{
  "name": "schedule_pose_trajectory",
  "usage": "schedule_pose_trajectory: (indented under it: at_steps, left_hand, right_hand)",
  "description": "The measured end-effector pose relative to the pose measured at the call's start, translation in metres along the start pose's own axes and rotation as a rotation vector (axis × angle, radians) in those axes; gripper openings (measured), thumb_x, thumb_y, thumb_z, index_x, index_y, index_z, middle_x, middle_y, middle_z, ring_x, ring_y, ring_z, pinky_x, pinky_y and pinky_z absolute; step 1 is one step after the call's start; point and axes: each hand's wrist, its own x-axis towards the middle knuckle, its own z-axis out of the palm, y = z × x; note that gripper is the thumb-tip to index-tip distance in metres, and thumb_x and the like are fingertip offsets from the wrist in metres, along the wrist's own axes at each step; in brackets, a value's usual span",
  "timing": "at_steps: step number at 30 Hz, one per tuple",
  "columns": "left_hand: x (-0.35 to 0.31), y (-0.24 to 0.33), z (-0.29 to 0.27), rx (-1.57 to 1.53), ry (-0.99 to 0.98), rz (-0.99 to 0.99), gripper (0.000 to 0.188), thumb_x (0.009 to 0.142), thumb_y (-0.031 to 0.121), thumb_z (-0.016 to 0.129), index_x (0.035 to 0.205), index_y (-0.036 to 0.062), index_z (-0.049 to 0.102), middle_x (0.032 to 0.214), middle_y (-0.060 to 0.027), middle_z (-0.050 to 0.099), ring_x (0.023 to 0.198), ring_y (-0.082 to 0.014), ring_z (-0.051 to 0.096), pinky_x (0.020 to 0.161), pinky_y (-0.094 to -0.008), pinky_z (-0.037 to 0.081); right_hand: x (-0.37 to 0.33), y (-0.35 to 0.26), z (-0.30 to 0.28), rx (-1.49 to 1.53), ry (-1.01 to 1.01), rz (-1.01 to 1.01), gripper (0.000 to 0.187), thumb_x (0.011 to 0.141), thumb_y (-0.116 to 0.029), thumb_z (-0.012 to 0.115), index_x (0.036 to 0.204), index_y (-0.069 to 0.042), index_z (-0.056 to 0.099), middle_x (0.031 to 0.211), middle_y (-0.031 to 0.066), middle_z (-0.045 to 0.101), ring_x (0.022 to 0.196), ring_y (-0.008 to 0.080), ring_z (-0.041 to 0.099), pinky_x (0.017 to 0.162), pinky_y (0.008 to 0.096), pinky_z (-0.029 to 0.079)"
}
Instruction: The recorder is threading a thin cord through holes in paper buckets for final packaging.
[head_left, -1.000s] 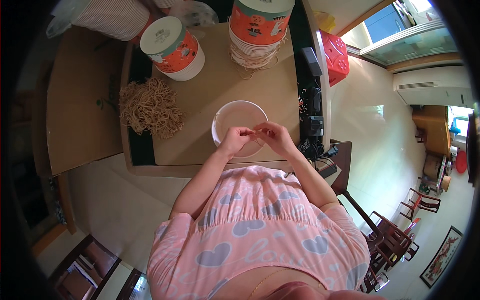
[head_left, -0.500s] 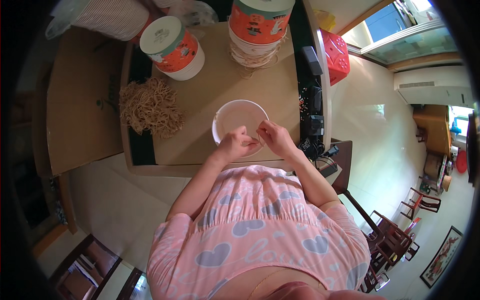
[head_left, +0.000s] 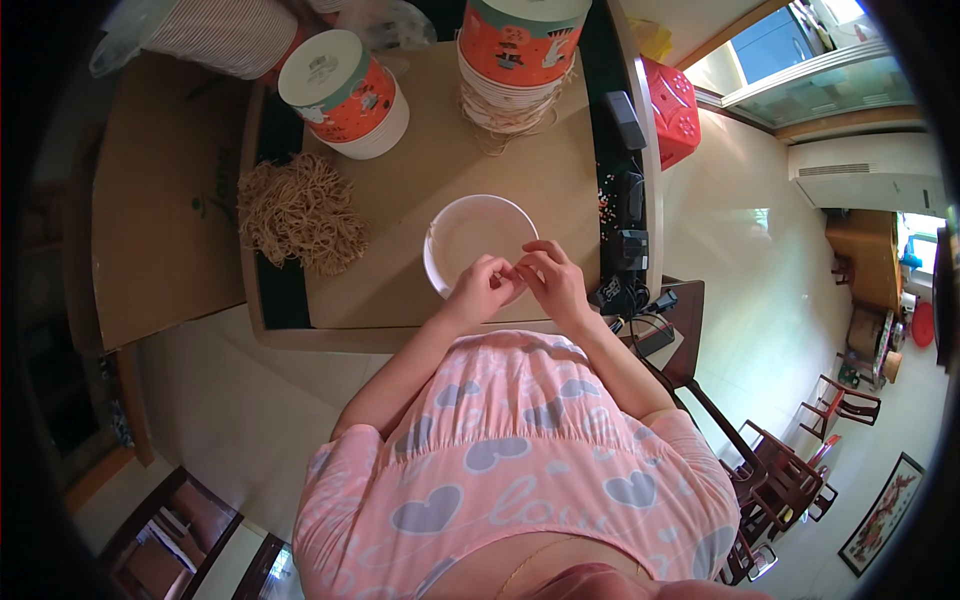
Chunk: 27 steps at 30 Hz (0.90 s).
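Observation:
A white paper bucket (head_left: pixel 462 232) sits near the table's front edge, its open mouth facing up. At its near right rim, my left hand (head_left: pixel 482 288) and my right hand (head_left: pixel 553 285) meet with fingertips pinched together. Both are closed on a thin tan string, mostly hidden by the fingers. To the left lies a tangled pile of tan strings (head_left: pixel 303 215). Farther back stands a stack of paper buckets (head_left: pixel 525 50), with more string looped about its lower part. Another, shorter stack of orange-and-green buckets (head_left: pixel 350 100) tilts to its left.
A plastic-wrapped stack of white buckets (head_left: pixel 225 38) lies at the back left. Beside the table stands a large cardboard box (head_left: pixel 165 210). Black power adapters (head_left: pixel 630 250) and cables line the right edge, beyond which is a red plastic stool (head_left: pixel 670 112).
My fingers have drawn closer together at the bucket's rim, and the left hand has curled more. The strand seen between them earlier is now mostly covered. Bucket and stacks stay put.

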Motion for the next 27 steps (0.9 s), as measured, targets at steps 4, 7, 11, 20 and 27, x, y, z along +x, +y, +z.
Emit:
schedule_pose_trajectory:
  at_steps: [4, 7, 11, 20, 27]
  left_hand:
    - [0.01, -0.006, -0.003, -0.887, -0.11, -0.596, 0.008, 0.091, 0.014, 0.058, 0.091, 0.0065, 0.059, 0.08, -0.0016, 0.06, 0.058, -0.0068, 0.051, 0.046, -0.0179, 0.034]
    - [0.011, -0.006, -0.005, -1.138, -0.068, -0.73, 0.013, 0.092, 0.018, 0.058, 0.09, 0.0059, 0.06, 0.08, -0.0013, 0.061, 0.057, -0.0072, 0.049, 0.043, -0.0199, 0.032]
    - [0.01, -0.013, -0.003, -1.154, -0.092, -0.718, 0.014, 0.092, 0.019, 0.058, 0.087, 0.0065, 0.061, 0.079, -0.0012, 0.061, 0.056, -0.0069, 0.049, 0.042, -0.0197, 0.031]
    - [0.012, -0.004, -0.006, -1.137, -0.011, -0.709, 0.016, 0.09, 0.018, 0.062, 0.09, 0.003, 0.065, 0.078, -0.0023, 0.063, 0.051, -0.0059, 0.044, 0.042, -0.02, 0.03]
    - [0.011, -0.006, -0.008, -1.09, 0.003, -0.715, 0.013, 0.089, 0.016, 0.062, 0.093, 0.0042, 0.065, 0.078, -0.0003, 0.062, 0.055, -0.0054, 0.048, 0.043, -0.0192, 0.032]
  right_hand:
    - [-0.01, -0.002, 0.01, 0.158, 0.136, 0.16, 0.007, 0.081, -0.004, 0.067, 0.087, -0.004, 0.063, 0.098, 0.0093, 0.062, 0.06, 0.0176, 0.059, 0.054, 0.0274, 0.047]
    - [-0.015, -0.002, 0.021, 0.286, 0.257, 0.23, 0.006, 0.082, 0.001, 0.066, 0.088, -0.001, 0.064, 0.099, 0.0075, 0.063, 0.065, 0.0088, 0.055, 0.054, 0.0205, 0.043]
    - [-0.017, -0.009, 0.028, 0.284, 0.358, 0.196, 0.007, 0.082, 0.002, 0.066, 0.088, -0.001, 0.066, 0.096, 0.0072, 0.063, 0.069, 0.0088, 0.056, 0.054, 0.02, 0.043]
    - [-0.019, -0.009, 0.03, 0.253, 0.337, 0.095, 0.02, 0.084, 0.001, 0.064, 0.102, -0.006, 0.069, 0.103, 0.0091, 0.063, 0.073, 0.0114, 0.061, 0.054, 0.0218, 0.047]
    - [-0.022, -0.006, 0.029, 0.116, 0.269, 0.025, 0.033, 0.085, 0.005, 0.057, 0.114, -0.009, 0.065, 0.109, 0.0118, 0.062, 0.08, 0.0193, 0.065, 0.061, 0.0268, 0.052]
